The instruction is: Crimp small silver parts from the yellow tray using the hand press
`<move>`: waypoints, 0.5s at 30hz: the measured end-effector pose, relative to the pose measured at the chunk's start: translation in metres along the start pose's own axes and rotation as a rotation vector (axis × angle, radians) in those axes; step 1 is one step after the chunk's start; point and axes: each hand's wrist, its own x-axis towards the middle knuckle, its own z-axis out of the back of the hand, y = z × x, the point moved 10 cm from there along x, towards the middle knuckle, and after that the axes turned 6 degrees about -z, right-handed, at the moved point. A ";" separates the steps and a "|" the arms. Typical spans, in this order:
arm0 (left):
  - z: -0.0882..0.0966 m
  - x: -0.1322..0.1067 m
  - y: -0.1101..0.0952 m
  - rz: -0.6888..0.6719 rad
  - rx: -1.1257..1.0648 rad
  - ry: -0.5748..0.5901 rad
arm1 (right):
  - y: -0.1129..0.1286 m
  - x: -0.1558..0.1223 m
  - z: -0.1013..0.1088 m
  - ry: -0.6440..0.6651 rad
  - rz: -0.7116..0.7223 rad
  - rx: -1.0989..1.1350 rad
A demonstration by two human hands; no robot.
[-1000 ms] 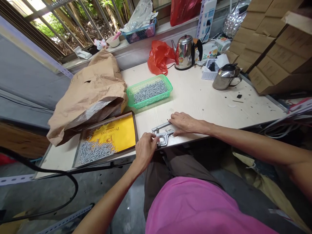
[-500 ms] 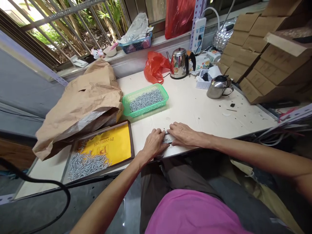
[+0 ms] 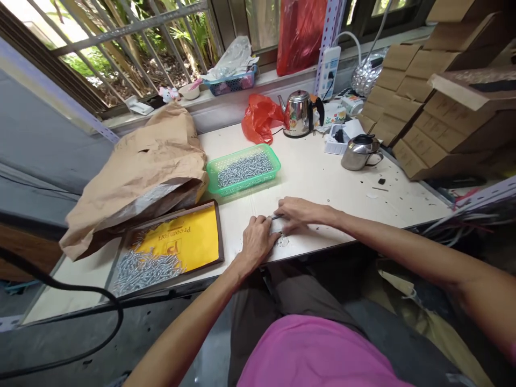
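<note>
At the table's front edge, my left hand [image 3: 257, 240] is closed with its fingertips on a small flat greyish piece [image 3: 276, 224] whose kind I cannot make out. Facing it from the right, my right hand [image 3: 297, 210] has its fingers curled at the same piece; its lower fingers are smeared by motion. Left of my hands lies a shallow brown tray [image 3: 220, 236] with a yellow sheet [image 3: 197, 242] and a heap of small metal screws [image 3: 149, 271]. Beyond it, a green plastic basket [image 3: 278, 166] holds many more screws [image 3: 245, 169].
A crumpled brown paper sack [image 3: 141, 161] lies at the left. Towards the back are a red plastic bag [image 3: 260, 118], a metal kettle [image 3: 297, 115] and a white box [image 3: 334, 144]. A small steel pot [image 3: 358, 155] stands at the right, near stacked cardboard boxes [image 3: 427, 118].
My right hand has shifted slightly left and its fingers have curled in, blurred by motion. My left hand stays at the piece. The whole view has shifted slightly.
</note>
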 end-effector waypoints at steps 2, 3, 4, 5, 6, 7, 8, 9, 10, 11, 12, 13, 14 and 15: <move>0.000 -0.012 -0.012 -0.024 -0.033 -0.091 | -0.004 0.003 0.000 0.004 0.032 0.041; -0.002 -0.017 -0.020 -0.055 -0.055 -0.129 | -0.007 0.005 0.001 -0.014 0.023 0.059; -0.005 -0.023 -0.030 -0.094 -0.081 -0.153 | -0.011 0.007 0.003 -0.044 -0.002 0.065; -0.009 -0.027 -0.039 -0.129 -0.110 -0.163 | -0.015 0.009 0.004 -0.078 -0.033 0.058; -0.013 -0.031 -0.046 -0.158 -0.141 -0.162 | -0.019 0.012 0.006 -0.108 -0.071 0.040; -0.017 -0.033 -0.052 -0.175 -0.169 -0.158 | -0.022 0.015 0.008 -0.129 -0.106 0.012; -0.020 -0.035 -0.054 -0.181 -0.192 -0.155 | -0.023 0.019 0.010 -0.144 -0.138 -0.020; -0.021 -0.036 -0.055 -0.181 -0.207 -0.155 | -0.023 0.022 0.012 -0.155 -0.166 -0.054; -0.022 -0.037 -0.055 -0.179 -0.217 -0.161 | -0.021 0.025 0.016 -0.168 -0.193 -0.086; -0.022 -0.037 -0.054 -0.181 -0.223 -0.170 | -0.016 0.028 0.019 -0.176 -0.202 -0.114; -0.022 -0.037 -0.053 -0.186 -0.227 -0.181 | -0.006 0.031 0.021 -0.174 -0.180 -0.134; -0.022 -0.037 -0.053 -0.192 -0.231 -0.192 | 0.010 0.033 0.021 -0.154 -0.117 -0.140; -0.022 -0.038 -0.053 -0.196 -0.234 -0.200 | 0.031 0.033 0.018 -0.121 -0.018 -0.135; -0.023 -0.040 -0.053 -0.195 -0.236 -0.205 | 0.056 0.031 0.014 -0.079 0.105 -0.128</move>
